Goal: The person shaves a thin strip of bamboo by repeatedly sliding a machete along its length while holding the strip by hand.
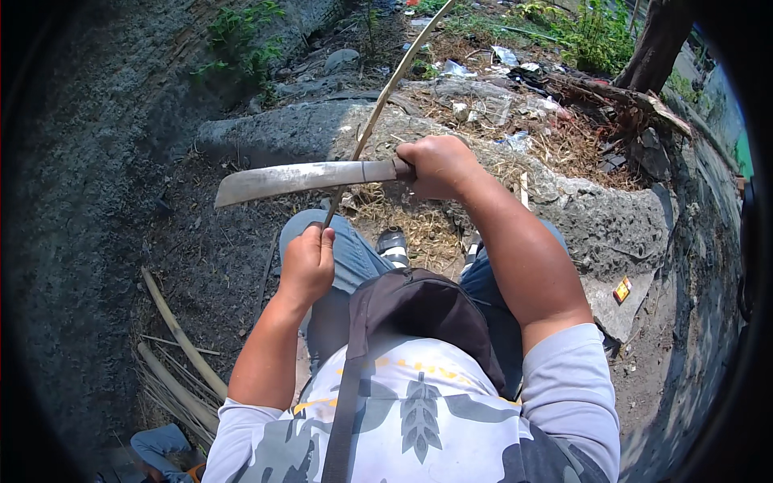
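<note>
Rough ground (209,233), part shade, part sun; litter (506,56) farther out. Left hand (307,264) closed round the lower part of a long wooden strip (394,78), which runs up and away from that fist, leaning right. Right hand (441,165) clenched on a machete (282,183), its blade pointing left and crossing over the strip, beyond the left fist; contact cannot be told. Strip pale, thin, slightly bowed; blade broad, grey, scuffed.

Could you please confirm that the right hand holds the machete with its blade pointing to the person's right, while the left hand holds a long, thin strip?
Not quite: the head view shows the machete with its blade pointing to the person's left. The right hand does hold it, and the left hand the strip.
</note>
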A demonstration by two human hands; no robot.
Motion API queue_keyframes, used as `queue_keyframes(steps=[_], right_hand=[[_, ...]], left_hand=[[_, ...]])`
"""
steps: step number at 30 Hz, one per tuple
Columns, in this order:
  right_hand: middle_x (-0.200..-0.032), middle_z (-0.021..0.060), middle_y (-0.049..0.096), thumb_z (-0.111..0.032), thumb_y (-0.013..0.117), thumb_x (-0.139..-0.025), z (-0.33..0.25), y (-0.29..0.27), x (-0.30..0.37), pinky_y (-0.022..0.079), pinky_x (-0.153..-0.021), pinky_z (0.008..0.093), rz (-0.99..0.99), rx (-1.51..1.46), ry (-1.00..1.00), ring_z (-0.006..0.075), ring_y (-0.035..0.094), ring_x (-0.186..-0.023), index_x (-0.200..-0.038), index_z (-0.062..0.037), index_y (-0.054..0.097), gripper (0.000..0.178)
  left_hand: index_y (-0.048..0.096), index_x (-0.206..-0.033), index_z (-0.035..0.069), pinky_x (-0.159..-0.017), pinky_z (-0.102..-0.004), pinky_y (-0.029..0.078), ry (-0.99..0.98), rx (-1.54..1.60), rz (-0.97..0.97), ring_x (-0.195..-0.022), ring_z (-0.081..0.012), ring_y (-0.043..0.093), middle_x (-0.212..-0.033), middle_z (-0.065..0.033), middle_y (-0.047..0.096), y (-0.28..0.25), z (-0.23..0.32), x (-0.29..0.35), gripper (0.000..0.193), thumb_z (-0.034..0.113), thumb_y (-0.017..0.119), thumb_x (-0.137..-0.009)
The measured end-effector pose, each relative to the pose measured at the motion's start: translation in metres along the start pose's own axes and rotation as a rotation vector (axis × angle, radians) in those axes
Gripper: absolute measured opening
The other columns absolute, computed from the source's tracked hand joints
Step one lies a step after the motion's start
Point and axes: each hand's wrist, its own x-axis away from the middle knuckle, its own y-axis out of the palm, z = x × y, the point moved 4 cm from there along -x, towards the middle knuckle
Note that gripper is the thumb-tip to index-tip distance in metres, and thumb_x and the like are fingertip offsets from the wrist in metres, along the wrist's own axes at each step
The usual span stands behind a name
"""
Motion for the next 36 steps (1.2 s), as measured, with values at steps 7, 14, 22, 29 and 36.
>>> queue_keyframes(steps=[7, 14, 22, 29, 36], right_hand=[[-0.097, 0.023, 0.073, -0.019, 0.068, -0.079, 0.094, -0.001, 0.006, 0.054, -0.085, 0.0487, 0.15, -0.314, 0.439, 0.0413, 0.07, -0.098, -0.1, -0.0044, 0.069, 0.025], [-0.103, 0.0179, 0.074, -0.022, 0.072, -0.08, 0.036, 0.001, 0.009, 0.056, -0.088, 0.0477, -0.048, -0.169, 0.224, 0.0366, 0.071, -0.1, -0.106, -0.0104, 0.071, 0.028], [-0.1, 0.016, 0.075, -0.023, 0.075, -0.079, 0.021, 0.001, 0.005, 0.057, -0.087, 0.0472, -0.134, -0.077, 0.117, 0.034, 0.072, -0.1, -0.1, -0.0109, 0.073, 0.024], [-0.105, 0.0147, 0.075, -0.02, 0.073, -0.082, 0.025, -0.006, 0.01, 0.056, -0.089, 0.0475, -0.192, -0.094, 0.273, 0.0336, 0.071, -0.103, -0.106, -0.0124, 0.073, 0.025], [-0.093, 0.014, 0.075, -0.022, 0.075, -0.077, 0.0, 0.005, 0.007, 0.058, -0.085, 0.0467, -0.157, -0.023, -0.032, 0.0343, 0.073, -0.092, -0.098, -0.0146, 0.075, 0.022]], left_hand=[[0.057, -0.092, 0.001, -0.06, -0.0472, 0.044, -0.123, -0.039, -0.043, -0.065, -0.0419, 0.059, -0.072, -0.0215, 0.061, -0.022, -0.029, 0.027, 0.026, 0.021, 0.053, -0.107], [0.059, -0.093, 0.001, -0.06, -0.0452, 0.044, -0.048, 0.008, -0.042, -0.065, -0.0394, 0.059, -0.071, -0.0201, 0.061, -0.009, -0.011, 0.011, 0.026, 0.022, 0.053, -0.108], [0.06, -0.091, 0.001, -0.058, -0.0434, 0.043, -0.11, 0.088, -0.144, -0.061, -0.0343, 0.058, -0.068, -0.0178, 0.059, -0.004, -0.016, 0.021, 0.028, 0.022, 0.053, -0.108], [0.061, -0.093, 0.001, -0.06, -0.0447, 0.044, -0.091, 0.066, -0.138, -0.063, -0.0368, 0.059, -0.07, -0.0191, 0.06, -0.001, -0.015, 0.024, 0.026, 0.021, 0.053, -0.108], [0.061, -0.094, 0.001, -0.062, -0.0474, 0.045, -0.03, -0.002, -0.105, -0.069, -0.0428, 0.061, -0.074, -0.0222, 0.063, -0.001, -0.008, 0.026, 0.023, 0.019, 0.053, -0.107]])
